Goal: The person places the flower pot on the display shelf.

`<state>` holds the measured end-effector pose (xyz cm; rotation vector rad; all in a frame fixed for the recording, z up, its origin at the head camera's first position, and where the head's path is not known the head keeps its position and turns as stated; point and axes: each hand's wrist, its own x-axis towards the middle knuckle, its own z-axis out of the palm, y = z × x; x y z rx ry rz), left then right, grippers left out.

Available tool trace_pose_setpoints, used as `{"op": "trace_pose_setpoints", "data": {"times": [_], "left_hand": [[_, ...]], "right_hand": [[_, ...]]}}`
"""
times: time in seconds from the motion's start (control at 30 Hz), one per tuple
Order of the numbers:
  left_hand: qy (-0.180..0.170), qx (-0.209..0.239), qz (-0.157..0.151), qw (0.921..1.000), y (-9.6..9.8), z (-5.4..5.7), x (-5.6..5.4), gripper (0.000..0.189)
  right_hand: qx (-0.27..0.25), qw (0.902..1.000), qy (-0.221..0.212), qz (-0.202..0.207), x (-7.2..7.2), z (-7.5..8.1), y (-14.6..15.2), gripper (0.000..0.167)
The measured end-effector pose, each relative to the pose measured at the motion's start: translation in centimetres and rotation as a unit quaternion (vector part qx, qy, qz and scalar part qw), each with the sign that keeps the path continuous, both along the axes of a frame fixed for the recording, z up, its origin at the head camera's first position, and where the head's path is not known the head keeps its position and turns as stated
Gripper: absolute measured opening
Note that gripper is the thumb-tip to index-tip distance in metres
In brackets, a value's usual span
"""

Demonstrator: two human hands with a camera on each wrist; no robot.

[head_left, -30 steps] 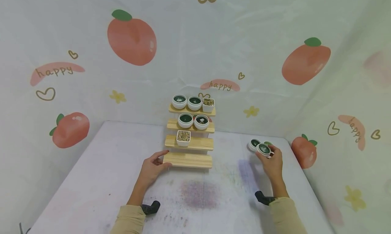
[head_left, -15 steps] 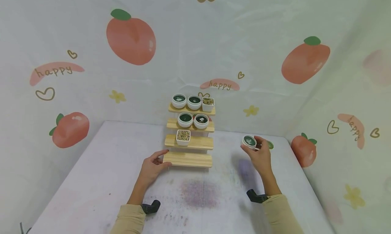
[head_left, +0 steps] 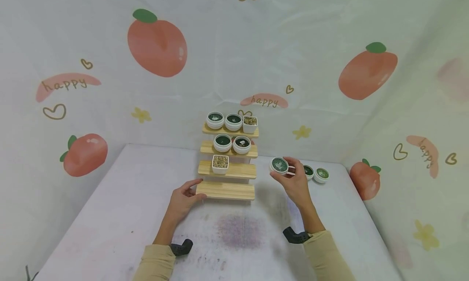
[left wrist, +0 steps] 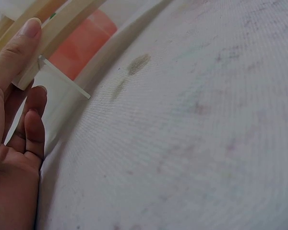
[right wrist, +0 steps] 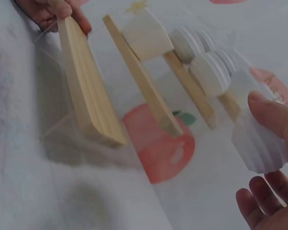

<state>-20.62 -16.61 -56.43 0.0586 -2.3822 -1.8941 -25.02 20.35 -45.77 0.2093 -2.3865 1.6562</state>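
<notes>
A tiered wooden display stand (head_left: 238,191) with clear supports stands on the white table. My left hand (head_left: 183,201) grips the left end of its lowest board; in the left wrist view the thumb lies on top of the board (left wrist: 62,31) and fingers sit below. To the stand's right, my right hand (head_left: 296,185) holds a small white cup (head_left: 279,165) with dark green contents and a handle, raised off the table. Seen in the right wrist view, this cup (right wrist: 261,148) has fluted sides, between thumb and fingers.
Round white bowls (head_left: 223,143) and square white pots (head_left: 220,165) stand on the upper three boards. At the right back of the table are a dark-green-filled cup (head_left: 308,172) and a lighter green one (head_left: 321,175). A printed cloth backdrop (head_left: 205,49) hangs behind.
My right hand has carried the cup leftward from the right back of the table towards the stand, uncovering the two cups left behind. The left hand stays on the lowest board.
</notes>
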Motion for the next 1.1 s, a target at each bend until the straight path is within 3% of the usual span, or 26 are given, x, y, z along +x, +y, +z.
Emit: {"op": "trace_pose_setpoints", "data": {"times": [0.27, 0.47, 0.87, 1.0, 1.1], "left_hand": [[-0.003, -0.001, 0.000, 1.0000, 0.1, 0.5, 0.1, 0.059], [-0.005, 0.002, 0.001, 1.0000, 0.0, 0.5, 0.1, 0.059], [0.005, 0.005, -0.003, 1.0000, 0.0, 0.1, 0.0, 0.058], [0.007, 0.006, -0.006, 0.9999, 0.0, 0.2, 0.1, 0.058], [0.010, 0.006, -0.007, 0.9999, 0.0, 0.2, 0.1, 0.057]], "right_hand": [[-0.021, 0.9985, -0.030, 0.040, 0.3, 1.0, -2.8, 0.069], [-0.035, 0.9965, -0.049, 0.059, 0.2, 0.6, -4.9, 0.065], [-0.049, 0.9965, -0.036, 0.057, -0.5, -1.4, -8.4, 0.064], [-0.041, 0.9977, -0.026, 0.047, 0.5, 0.0, -9.2, 0.061], [-0.032, 0.9985, -0.020, 0.040, 0.5, -0.5, -9.3, 0.060]]}}
